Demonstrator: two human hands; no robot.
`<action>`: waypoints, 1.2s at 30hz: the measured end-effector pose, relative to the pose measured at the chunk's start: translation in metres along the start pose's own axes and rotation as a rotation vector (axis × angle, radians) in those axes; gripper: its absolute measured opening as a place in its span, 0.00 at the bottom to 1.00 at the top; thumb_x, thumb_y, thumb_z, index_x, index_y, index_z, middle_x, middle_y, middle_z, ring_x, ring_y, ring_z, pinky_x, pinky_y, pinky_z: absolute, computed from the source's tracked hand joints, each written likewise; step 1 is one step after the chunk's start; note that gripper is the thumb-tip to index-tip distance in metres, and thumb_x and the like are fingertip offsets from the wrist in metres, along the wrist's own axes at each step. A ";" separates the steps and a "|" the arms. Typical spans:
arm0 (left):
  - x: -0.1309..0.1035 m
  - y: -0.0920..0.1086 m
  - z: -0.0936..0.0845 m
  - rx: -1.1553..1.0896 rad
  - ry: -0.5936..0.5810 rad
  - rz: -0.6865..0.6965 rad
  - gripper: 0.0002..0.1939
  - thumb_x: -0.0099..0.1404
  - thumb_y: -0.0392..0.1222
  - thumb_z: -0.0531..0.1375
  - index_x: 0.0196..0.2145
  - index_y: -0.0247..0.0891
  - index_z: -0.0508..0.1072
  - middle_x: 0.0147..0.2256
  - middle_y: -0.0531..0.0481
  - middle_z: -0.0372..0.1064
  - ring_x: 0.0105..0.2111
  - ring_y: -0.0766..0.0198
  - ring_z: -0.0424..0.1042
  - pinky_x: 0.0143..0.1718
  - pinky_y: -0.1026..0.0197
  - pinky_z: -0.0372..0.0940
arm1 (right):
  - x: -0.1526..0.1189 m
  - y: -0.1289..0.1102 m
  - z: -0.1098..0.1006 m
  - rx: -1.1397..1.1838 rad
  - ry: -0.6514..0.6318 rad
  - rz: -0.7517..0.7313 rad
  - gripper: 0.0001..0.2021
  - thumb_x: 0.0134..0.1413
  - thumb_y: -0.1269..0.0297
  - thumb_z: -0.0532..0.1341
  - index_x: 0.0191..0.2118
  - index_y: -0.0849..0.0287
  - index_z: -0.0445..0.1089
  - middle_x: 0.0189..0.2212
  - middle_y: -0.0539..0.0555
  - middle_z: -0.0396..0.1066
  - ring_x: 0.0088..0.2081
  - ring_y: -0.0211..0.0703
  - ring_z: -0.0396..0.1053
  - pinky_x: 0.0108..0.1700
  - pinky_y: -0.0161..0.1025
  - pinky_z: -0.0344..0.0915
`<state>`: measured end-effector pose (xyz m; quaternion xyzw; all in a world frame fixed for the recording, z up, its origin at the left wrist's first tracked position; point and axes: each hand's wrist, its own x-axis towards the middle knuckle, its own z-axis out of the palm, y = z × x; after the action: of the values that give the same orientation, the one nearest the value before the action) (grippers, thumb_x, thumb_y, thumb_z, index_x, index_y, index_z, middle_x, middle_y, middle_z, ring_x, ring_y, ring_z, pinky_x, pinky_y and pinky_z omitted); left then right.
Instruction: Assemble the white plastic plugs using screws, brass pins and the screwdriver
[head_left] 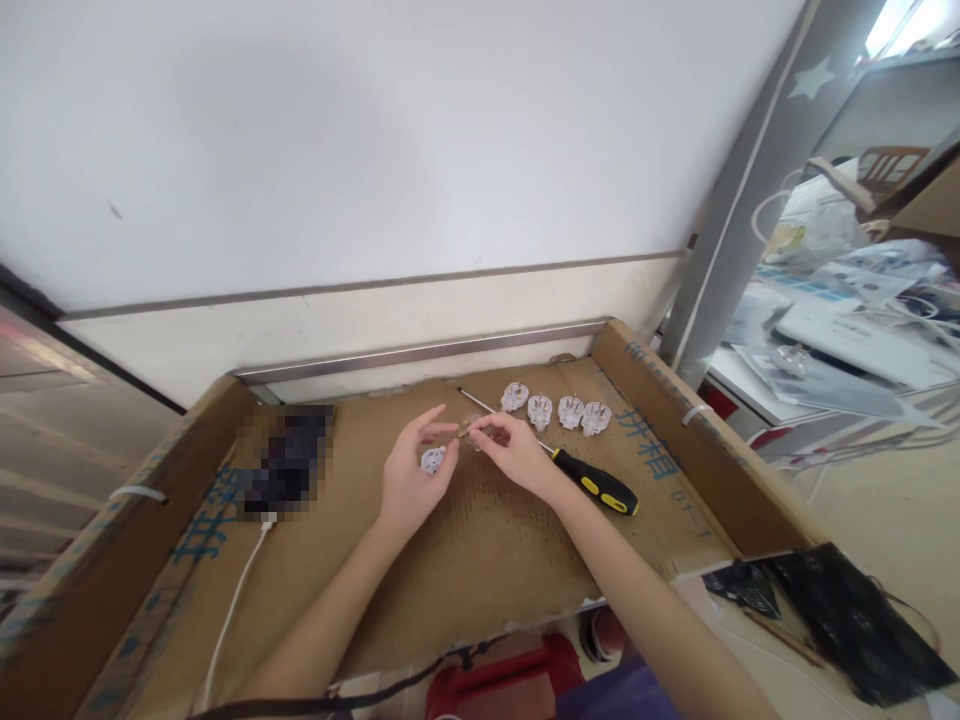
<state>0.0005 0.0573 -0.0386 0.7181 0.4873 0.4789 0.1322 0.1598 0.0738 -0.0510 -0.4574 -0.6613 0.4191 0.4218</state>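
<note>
My left hand (418, 468) is over the middle of the cardboard, its thumb and a fingertip closed at one end of a small brass-coloured metal piece (463, 433). Coming from the other side, my right hand (516, 452) pinches the same area; its fingertips partly hide the piece. A round white plug part (432, 460) shows in the gap between my left thumb and fingers. Whether that part rests in the hand or on the cardboard, I cannot tell. Several white plug parts with metal pins (570, 411) stand in a row behind my right hand.
A black-and-yellow screwdriver (600, 485) lies right of my right forearm. Near it, a thin metal shaft (475, 399) points to the back left. A blurred-out dark object (289, 460) with a white cable (238, 600) lies at left. Cardboard walls (675, 440) edge the work surface.
</note>
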 end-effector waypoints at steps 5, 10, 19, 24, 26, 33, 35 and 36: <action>0.001 -0.003 0.000 0.042 -0.019 -0.068 0.19 0.59 0.45 0.59 0.48 0.42 0.65 0.32 0.51 0.73 0.35 0.63 0.72 0.41 0.57 0.67 | -0.001 -0.001 0.000 0.004 -0.006 0.006 0.13 0.58 0.60 0.56 0.39 0.66 0.66 0.36 0.53 0.67 0.36 0.33 0.65 0.41 0.37 0.66; 0.000 -0.002 0.001 0.028 -0.032 0.023 0.16 0.62 0.43 0.57 0.48 0.41 0.65 0.33 0.51 0.73 0.35 0.64 0.72 0.42 0.58 0.67 | 0.000 0.002 0.000 0.011 -0.006 0.006 0.13 0.58 0.59 0.55 0.39 0.66 0.66 0.35 0.53 0.67 0.35 0.33 0.65 0.41 0.37 0.66; -0.001 -0.003 0.001 0.086 -0.012 -0.014 0.18 0.61 0.45 0.58 0.49 0.42 0.64 0.35 0.50 0.73 0.38 0.62 0.71 0.42 0.57 0.67 | 0.000 0.002 0.002 0.029 -0.009 0.010 0.13 0.58 0.59 0.56 0.39 0.66 0.66 0.35 0.53 0.67 0.35 0.33 0.65 0.41 0.37 0.66; -0.001 -0.004 0.000 0.092 -0.040 0.004 0.16 0.62 0.46 0.57 0.47 0.42 0.66 0.33 0.51 0.73 0.35 0.63 0.72 0.41 0.58 0.67 | 0.001 0.004 0.001 0.055 -0.011 0.022 0.13 0.58 0.59 0.56 0.39 0.66 0.66 0.34 0.52 0.66 0.34 0.32 0.65 0.40 0.37 0.66; -0.002 -0.003 0.000 0.125 -0.038 0.055 0.15 0.63 0.45 0.56 0.47 0.42 0.67 0.33 0.51 0.74 0.36 0.63 0.71 0.42 0.58 0.66 | 0.001 0.006 0.001 0.076 -0.026 0.034 0.13 0.58 0.59 0.56 0.39 0.66 0.66 0.33 0.52 0.66 0.33 0.32 0.65 0.39 0.36 0.66; -0.002 -0.001 -0.002 0.186 -0.012 0.163 0.12 0.64 0.40 0.54 0.46 0.42 0.67 0.36 0.50 0.74 0.37 0.62 0.71 0.41 0.58 0.66 | 0.003 0.008 0.002 0.166 -0.077 0.082 0.14 0.58 0.59 0.55 0.40 0.67 0.65 0.32 0.52 0.66 0.32 0.31 0.65 0.34 0.33 0.66; -0.001 0.000 -0.002 0.183 0.008 0.132 0.15 0.63 0.40 0.55 0.48 0.41 0.66 0.37 0.50 0.73 0.38 0.62 0.70 0.41 0.59 0.66 | 0.003 0.008 0.002 0.174 -0.072 0.081 0.13 0.58 0.59 0.55 0.40 0.67 0.65 0.32 0.52 0.66 0.32 0.31 0.65 0.35 0.33 0.66; -0.001 0.000 -0.002 0.188 0.005 0.113 0.15 0.62 0.41 0.56 0.48 0.41 0.67 0.37 0.50 0.73 0.38 0.62 0.70 0.40 0.59 0.66 | 0.003 0.007 0.002 0.176 -0.068 0.079 0.13 0.58 0.59 0.55 0.39 0.67 0.65 0.33 0.52 0.66 0.33 0.31 0.65 0.36 0.34 0.67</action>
<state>-0.0013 0.0557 -0.0379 0.7525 0.4890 0.4396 0.0361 0.1589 0.0777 -0.0576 -0.4295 -0.6174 0.5072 0.4208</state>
